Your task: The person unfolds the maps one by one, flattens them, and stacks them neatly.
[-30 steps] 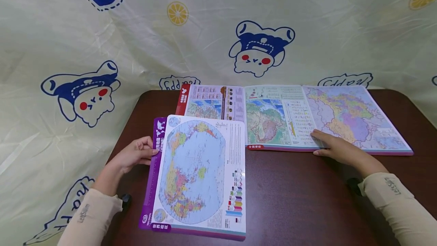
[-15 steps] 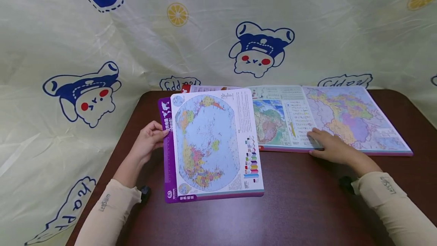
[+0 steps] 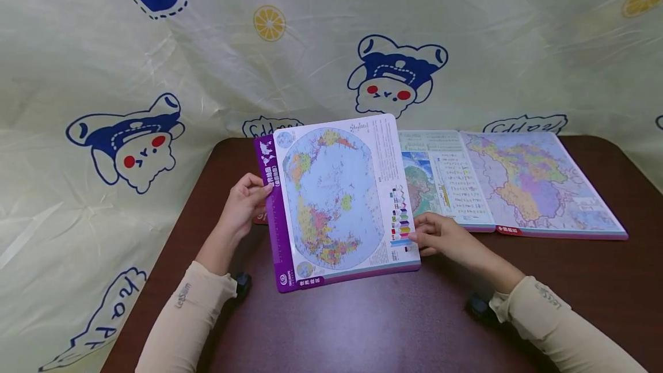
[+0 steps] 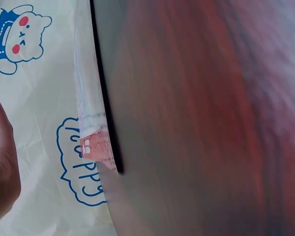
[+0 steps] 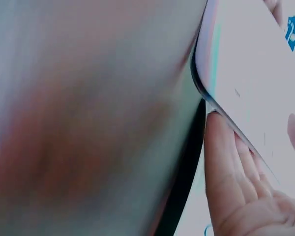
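Note:
A folded world map (image 3: 331, 200) with a purple left strip is held up, tilted, above the table. My left hand (image 3: 244, 206) pinches its left edge, thumb on top. My right hand (image 3: 445, 240) holds its lower right edge. In the right wrist view, the fingers of that hand (image 5: 241, 182) lie under the map (image 5: 246, 83) and the thumb is above it. Behind lies an unfolded map of China (image 3: 538, 183), its left part hidden by the world map. The left wrist view shows only part of the left hand (image 4: 2, 167) at its edge.
Both maps are over a dark brown table (image 3: 331, 332) with rounded far corners. A pale curtain (image 3: 311, 73) printed with cartoon bears hangs right behind the table and along its left side.
My left hand has lifted the world map from the near left and carried it up and right. My right hand has left the China map and taken the world map's right edge.

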The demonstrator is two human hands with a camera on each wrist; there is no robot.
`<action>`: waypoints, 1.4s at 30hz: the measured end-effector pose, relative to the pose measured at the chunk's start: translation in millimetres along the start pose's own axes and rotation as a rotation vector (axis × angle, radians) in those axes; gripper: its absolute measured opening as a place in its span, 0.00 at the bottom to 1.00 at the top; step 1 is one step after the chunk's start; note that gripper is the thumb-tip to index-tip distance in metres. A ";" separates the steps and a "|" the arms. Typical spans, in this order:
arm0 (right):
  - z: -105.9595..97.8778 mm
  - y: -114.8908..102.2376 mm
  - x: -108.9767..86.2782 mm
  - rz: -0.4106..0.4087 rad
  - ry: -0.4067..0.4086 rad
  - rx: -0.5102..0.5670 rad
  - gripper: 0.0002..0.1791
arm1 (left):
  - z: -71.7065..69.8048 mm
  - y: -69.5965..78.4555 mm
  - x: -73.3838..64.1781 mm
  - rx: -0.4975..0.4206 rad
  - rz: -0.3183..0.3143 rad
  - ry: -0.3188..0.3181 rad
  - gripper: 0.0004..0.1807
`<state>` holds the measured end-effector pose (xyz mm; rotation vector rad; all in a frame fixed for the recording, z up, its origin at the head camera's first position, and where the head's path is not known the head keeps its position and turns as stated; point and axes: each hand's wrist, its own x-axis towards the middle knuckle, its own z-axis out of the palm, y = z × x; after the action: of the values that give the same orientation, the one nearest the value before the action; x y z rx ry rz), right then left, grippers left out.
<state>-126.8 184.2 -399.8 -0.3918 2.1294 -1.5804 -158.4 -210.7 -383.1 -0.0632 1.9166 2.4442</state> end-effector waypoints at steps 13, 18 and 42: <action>2.3 -0.2 -3.5 -0.073 0.102 0.094 0.12 | 9.8 -0.6 -1.4 -0.064 -0.019 -0.042 0.02; -1.6 -3.5 -3.2 -0.091 0.161 0.130 0.11 | 12.1 -4.2 -4.7 -0.070 -0.083 -0.154 0.06; -25.0 -9.6 -6.4 -0.146 0.206 0.216 0.04 | 29.8 -15.3 -15.4 0.051 -0.083 -0.091 0.07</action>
<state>-134.7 205.0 -383.5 -0.3307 2.0871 -1.9896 -142.5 -178.1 -390.1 -0.0288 1.8974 2.3032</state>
